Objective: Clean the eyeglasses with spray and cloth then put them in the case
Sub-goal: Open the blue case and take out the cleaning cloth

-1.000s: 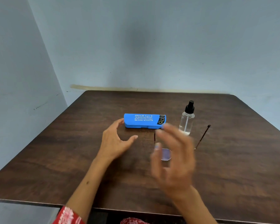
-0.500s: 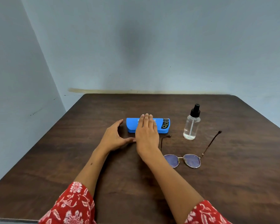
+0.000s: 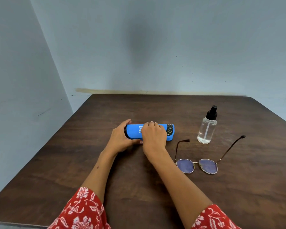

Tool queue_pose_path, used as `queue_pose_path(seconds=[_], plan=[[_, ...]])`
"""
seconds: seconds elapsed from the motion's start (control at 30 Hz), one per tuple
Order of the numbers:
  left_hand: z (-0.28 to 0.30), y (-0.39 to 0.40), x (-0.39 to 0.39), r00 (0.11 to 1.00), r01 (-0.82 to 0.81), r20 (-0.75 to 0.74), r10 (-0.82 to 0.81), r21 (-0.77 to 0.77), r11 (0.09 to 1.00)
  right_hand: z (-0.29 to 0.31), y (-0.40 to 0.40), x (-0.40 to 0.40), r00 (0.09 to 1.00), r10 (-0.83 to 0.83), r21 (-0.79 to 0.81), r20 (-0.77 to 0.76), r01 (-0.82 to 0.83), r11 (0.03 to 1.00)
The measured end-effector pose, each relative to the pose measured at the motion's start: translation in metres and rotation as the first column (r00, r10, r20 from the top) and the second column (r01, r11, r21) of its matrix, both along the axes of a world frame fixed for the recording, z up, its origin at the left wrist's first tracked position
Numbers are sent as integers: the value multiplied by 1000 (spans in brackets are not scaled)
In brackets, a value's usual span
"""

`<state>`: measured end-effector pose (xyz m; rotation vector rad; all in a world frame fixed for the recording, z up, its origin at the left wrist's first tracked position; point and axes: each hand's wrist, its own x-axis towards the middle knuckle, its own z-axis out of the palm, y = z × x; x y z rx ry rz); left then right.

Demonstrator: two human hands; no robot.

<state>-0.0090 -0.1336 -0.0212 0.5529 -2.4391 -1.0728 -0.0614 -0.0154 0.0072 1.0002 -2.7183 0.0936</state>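
With both hands on it, the blue case (image 3: 135, 132) lies lengthwise at mid-counter (image 3: 73, 162), lid still down as far as I can see. Left hand (image 3: 120, 139) wraps the case's left end: fingers curled over the far edge, thumb along the near edge. Right hand (image 3: 153, 137) clamps the case's middle from above, fingers curled over the top and covering part of the white print. Black patch with a glasses logo shows at the case's right end.

Glasses (image 3: 197, 166) sit on the counter to the right of the right forearm, temples unfolded and pointing away from the person, lenses tinted purple, apart from both hands. Spray bottle (image 3: 206, 128) stands upright beyond the glasses, right of the case, black pump cap on, clear liquid low in it. No contact between bottle, glasses, case. Red floral sleeves (image 3: 82, 210) at bottom edge.
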Motion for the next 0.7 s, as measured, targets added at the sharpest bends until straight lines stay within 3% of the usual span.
queue_pose_path(seconds=[0.33, 0.7], plan=[[0, -3, 5, 999, -4, -43, 6, 29, 1000, 9, -14, 5, 996, 46, 102, -74, -39, 994], [4, -2, 7, 999, 16, -41, -12, 85, 996, 28, -17, 1, 997, 74, 111, -20, -72, 991]])
